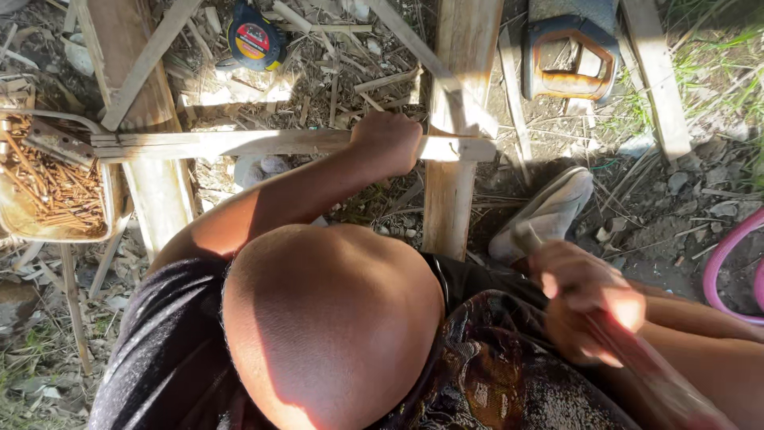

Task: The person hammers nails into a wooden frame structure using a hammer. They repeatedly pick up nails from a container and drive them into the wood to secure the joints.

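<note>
My left hand (387, 140) grips a thin wooden slat (239, 144) that lies crosswise over two upright planks, one on the left (151, 191) and one in the middle (452, 199). The hand presses the slat near the middle plank. My right hand (587, 293) is closed around the reddish handle of a hammer (646, 368), raised at the lower right and blurred by motion. Its head end (523, 236) shows just above the hand. A shaved head and dark shirt fill the lower middle of the view.
A tray of rusty nails (16, 219) sits at the left edge. A yellow and black tape measure (255, 40) lies at the top. A blue and orange tool (570, 57) lies top right. A grey shoe (549, 209) rests on the dirt, and a pink hose (720, 271) curves at the right.
</note>
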